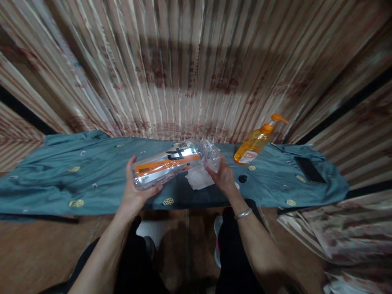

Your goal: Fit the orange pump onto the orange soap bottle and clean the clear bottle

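Observation:
A large clear plastic bottle (165,165) with an orange and silver label is tilted over the cloth, its base toward the left. My left hand (136,194) is wrapped round the base end. At the other end, my right hand (222,173) pinches a crumpled clear plastic piece (212,154) by the bottle's neck; whether the two are joined is hard to tell. A white tissue (199,178) lies below the neck, partly behind the bottle and my right hand. Just right of that hand is a small black cap (243,179).
An orange pump bottle (252,145) stands at the back right of the green cloth-covered surface (101,179). Farther right lies a dark flat phone-like object (310,169). A pleated curtain (183,73) hangs behind, with black poles at both sides.

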The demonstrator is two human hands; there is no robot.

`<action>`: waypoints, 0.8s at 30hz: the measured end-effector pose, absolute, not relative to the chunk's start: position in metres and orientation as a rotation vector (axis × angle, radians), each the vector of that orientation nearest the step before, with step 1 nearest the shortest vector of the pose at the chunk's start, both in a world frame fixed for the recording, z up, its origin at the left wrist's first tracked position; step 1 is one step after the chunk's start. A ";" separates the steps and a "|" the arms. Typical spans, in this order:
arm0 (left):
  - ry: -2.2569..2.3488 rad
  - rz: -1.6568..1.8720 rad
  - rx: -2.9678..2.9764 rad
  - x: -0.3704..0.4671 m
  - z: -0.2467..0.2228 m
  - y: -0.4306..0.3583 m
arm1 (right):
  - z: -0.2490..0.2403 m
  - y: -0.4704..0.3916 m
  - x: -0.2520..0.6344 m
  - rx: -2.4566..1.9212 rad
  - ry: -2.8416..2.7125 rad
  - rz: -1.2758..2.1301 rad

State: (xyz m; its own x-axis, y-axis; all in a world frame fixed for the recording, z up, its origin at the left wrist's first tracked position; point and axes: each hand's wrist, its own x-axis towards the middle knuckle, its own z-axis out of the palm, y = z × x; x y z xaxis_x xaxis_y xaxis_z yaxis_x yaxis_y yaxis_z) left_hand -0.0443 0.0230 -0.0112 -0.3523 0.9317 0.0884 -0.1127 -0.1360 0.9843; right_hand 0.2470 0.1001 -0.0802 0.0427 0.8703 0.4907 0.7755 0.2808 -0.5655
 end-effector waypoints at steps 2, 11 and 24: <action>1.314 1.600 1.023 -0.048 -0.011 0.023 | -0.081 0.101 0.247 -1.480 -1.743 0.133; 1.325 1.589 1.085 -0.054 -0.011 0.021 | -0.083 0.105 0.245 -1.456 -1.741 0.123; 1.484 1.554 1.179 -0.049 -0.003 0.019 | -0.085 0.108 0.244 -1.505 -1.745 0.125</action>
State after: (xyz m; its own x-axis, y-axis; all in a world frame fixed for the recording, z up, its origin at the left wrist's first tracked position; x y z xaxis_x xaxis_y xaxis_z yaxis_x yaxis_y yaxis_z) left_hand -0.0490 0.0189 -0.0029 -0.3609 0.9197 0.1544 0.1118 -0.1217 0.9863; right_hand 0.2441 0.1080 -0.0852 0.0391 0.8646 0.5009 0.7842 0.2842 -0.5517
